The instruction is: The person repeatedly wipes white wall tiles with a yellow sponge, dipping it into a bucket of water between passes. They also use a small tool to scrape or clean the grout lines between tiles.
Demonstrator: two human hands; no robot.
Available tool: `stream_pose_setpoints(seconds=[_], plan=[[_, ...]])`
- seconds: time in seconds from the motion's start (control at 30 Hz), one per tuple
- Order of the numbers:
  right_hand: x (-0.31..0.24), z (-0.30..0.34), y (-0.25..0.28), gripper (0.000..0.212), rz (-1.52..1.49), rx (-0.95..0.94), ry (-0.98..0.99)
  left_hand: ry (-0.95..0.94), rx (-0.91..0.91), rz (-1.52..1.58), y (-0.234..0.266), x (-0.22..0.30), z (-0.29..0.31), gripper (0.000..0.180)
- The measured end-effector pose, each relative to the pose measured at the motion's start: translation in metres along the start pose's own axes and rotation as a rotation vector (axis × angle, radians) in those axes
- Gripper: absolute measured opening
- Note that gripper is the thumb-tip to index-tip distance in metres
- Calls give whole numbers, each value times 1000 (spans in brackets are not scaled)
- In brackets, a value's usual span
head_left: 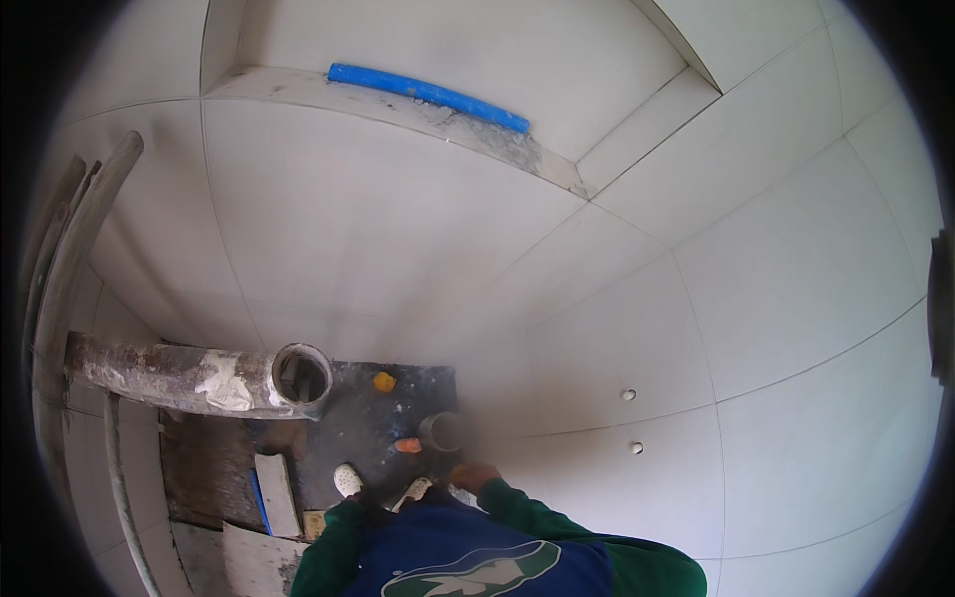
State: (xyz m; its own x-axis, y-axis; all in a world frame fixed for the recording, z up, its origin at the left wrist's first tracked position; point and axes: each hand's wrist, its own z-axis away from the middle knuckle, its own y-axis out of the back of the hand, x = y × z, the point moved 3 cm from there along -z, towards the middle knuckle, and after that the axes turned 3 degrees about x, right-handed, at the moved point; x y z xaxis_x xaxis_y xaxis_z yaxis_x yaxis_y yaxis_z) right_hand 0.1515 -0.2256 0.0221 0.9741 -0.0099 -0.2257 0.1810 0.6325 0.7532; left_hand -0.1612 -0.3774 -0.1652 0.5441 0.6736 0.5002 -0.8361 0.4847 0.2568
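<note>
My right hand [476, 476] is low in front of my body, at the end of a green sleeve. Its fingers are too blurred and small to make out. Just beyond it is a grey round container [445, 433], and I cannot tell whether the hand touches it. Beside the container lies a small orange piece [408, 445]. My left arm [336, 532] hangs at my left side, its hand mostly lost against dark clothing. A light speckled shoe [347, 480] shows near that sleeve.
A stained thick pipe [199, 378] with an open end juts in from the left, beside upright poles [85, 239]. A yellow lump [384, 381] lies on the dark floor. Tile offcuts [278, 495] lie at left. A blue tube [428, 95] rests in the tiled wall recess.
</note>
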Motion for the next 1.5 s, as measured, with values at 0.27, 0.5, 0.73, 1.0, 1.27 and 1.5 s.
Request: stream_pose_setpoints(seconds=[0.27,0.5,0.73,1.0,1.27,1.5], plan=[[5,35,34,50,-238,28,-255,23,42,-6,9,-21,-12,75],[32,25,10,56,-277,244,-83,-56,304,-96,34,7,-30,67],[47,36,94,60,-322,67,116,66,334,7,45,87,-8,59],[138,-29,72,67,-145,103,45,-113,319,23,-4,174,-6,55],[210,-91,-44,68,-425,274,-198,-17,247,-208,20,202,1,54],[170,-38,-71,46,-692,270,-445,-374,41,-377,55,188,-3,47]])
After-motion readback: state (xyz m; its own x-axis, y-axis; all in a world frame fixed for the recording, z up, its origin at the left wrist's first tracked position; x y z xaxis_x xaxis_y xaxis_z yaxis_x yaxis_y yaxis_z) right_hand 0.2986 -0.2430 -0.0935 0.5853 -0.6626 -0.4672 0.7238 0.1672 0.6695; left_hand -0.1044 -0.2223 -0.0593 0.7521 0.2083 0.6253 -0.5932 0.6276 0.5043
